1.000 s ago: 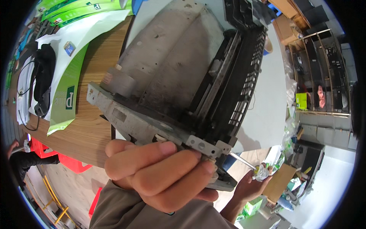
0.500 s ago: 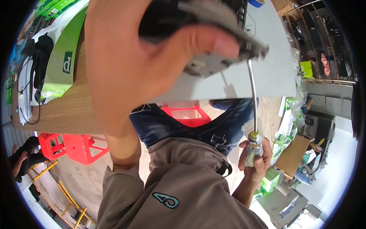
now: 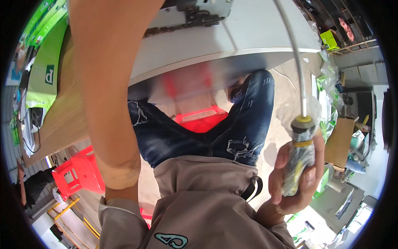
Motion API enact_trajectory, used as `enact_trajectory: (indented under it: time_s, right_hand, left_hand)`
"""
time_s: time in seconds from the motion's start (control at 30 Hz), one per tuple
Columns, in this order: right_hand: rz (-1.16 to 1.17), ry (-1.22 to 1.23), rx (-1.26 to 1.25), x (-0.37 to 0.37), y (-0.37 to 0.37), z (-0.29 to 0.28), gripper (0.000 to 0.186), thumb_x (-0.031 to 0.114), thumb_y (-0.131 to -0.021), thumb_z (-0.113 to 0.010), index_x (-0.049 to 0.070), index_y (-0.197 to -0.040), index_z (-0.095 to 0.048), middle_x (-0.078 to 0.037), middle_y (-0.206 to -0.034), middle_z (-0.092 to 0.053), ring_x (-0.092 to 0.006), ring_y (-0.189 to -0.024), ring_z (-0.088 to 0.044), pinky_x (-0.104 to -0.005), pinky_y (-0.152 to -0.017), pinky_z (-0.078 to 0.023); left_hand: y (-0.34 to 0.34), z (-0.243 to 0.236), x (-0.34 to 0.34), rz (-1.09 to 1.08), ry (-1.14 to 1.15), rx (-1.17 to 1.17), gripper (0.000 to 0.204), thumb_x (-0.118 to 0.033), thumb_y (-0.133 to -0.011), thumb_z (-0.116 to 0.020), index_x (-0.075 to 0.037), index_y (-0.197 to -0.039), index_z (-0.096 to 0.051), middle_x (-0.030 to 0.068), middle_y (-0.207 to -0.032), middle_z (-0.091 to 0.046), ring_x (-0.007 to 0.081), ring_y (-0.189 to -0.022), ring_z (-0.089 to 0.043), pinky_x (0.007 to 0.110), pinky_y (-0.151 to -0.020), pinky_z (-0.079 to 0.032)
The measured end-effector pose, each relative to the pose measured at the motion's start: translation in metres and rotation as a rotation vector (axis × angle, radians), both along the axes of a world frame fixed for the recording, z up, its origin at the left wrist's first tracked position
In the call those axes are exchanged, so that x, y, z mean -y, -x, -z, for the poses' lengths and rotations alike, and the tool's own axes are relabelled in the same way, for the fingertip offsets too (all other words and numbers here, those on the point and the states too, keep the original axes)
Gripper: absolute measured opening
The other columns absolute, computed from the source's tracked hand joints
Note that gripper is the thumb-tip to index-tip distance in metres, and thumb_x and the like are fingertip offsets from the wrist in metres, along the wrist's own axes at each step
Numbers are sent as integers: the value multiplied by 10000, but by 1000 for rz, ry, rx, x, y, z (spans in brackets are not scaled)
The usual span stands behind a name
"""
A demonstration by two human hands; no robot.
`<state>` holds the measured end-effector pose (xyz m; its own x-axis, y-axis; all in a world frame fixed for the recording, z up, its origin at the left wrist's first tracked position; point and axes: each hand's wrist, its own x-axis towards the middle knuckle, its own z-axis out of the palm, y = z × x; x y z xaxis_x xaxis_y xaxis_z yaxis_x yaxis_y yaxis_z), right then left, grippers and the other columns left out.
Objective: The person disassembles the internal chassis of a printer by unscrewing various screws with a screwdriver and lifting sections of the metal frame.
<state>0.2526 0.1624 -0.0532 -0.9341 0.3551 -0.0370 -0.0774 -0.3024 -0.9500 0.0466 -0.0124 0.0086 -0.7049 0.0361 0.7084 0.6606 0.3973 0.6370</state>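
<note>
Right hand (image 3: 295, 174) clenched around the handle of a long-shafted screwdriver (image 3: 299, 141), tip pointing up toward the metal chassis (image 3: 199, 12) at the bench (image 3: 248, 37) edge. Left forearm reaches up past the frame; left hand hidden, grasp cannot be told. Judgement: screwdriving not engaged; tip off the chassis.
</note>
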Motion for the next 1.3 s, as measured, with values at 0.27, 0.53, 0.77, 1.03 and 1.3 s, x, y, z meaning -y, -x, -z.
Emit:
enact_trajectory:
  time_s: [0.27,0.53,0.77,1.03,1.3]
  right_hand:
    - [-70,80,-5,-16,9,11,859,430,-959,-647,-179,-1456,-302,-360,-961,-636,-116,-427,-520,-185,-315,-347]
    - [-90,244,77,-28,25,14,886,533,-875,-689,-92,-1450,-439,-239,-911,-698,-89,-509,-554,-191,-383,-374]
    - [-165,272,119,-34,38,9,833,521,-884,-666,-47,-1459,-466,-200,-925,-710,-66,-525,-530,-184,-414,-354]
    - [-7,57,-14,-20,42,19,705,349,-917,-644,-101,-1433,-474,-227,-1016,-708,-92,-641,-589,-219,-524,-427]
    - [-52,-581,-396,-45,44,26,658,-60,-734,-669,-171,-1365,-517,-315,-1188,-673,-211,-778,-677,-285,-684,-534]
  left_hand:
    - [16,1,-33,-274,208,-180,441,-393,-867,-770,16,-1026,-725,96,-889,-732,151,-778,-655,285,-706,-487]
    - [35,3,-29,-540,276,-145,687,-604,-789,-811,-20,-1145,-755,126,-1062,-735,210,-998,-688,345,-940,-520]
    - [33,1,-26,-545,349,-205,675,-605,-834,-778,-7,-1145,-749,123,-1023,-729,196,-955,-676,317,-870,-531]
    - [32,4,-31,-511,269,-160,636,-585,-835,-788,-21,-1127,-759,96,-970,-736,175,-918,-671,279,-834,-520]
    - [29,7,-34,-463,243,-174,455,-527,-864,-771,-108,-1042,-777,55,-881,-688,130,-746,-648,268,-626,-534]
